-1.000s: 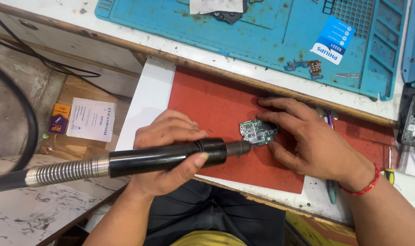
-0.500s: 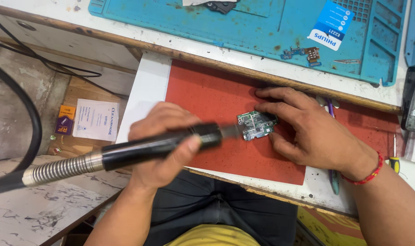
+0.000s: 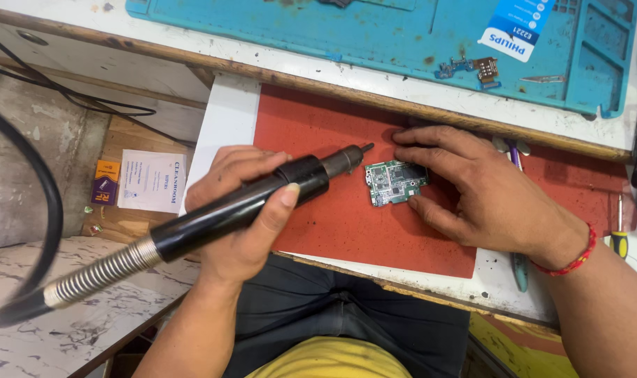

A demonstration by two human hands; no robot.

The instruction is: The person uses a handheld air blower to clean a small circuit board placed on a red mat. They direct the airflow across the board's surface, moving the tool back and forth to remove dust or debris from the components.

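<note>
Pulled back since the earlier frames, the rotary tool's tip [image 3: 366, 148] is now sitting just clear of the small green circuit board [image 3: 394, 182], up and to the board's left, where before it was touching the board's edge. The board is lying flat on the red mat [image 3: 318, 133], its long axis running roughly left to right, tilted slightly. Just right of the board, the right hand [image 3: 483, 192] is pinning it down, fingers spread and pressing at its upper and lower right edges. Left of the board, the left hand [image 3: 241, 210] is wrapping closed around the black handpiece [image 3: 241, 206], which is pointing up and right toward the board. Farther left of the board, a spring-sheathed flexible shaft [image 3: 98, 273] is trailing off. Above the board, a teal work mat [image 3: 374, 35] is holding small parts. The right hand is covering the board's right corner, and the tip's bit is too small to make out.
</note>
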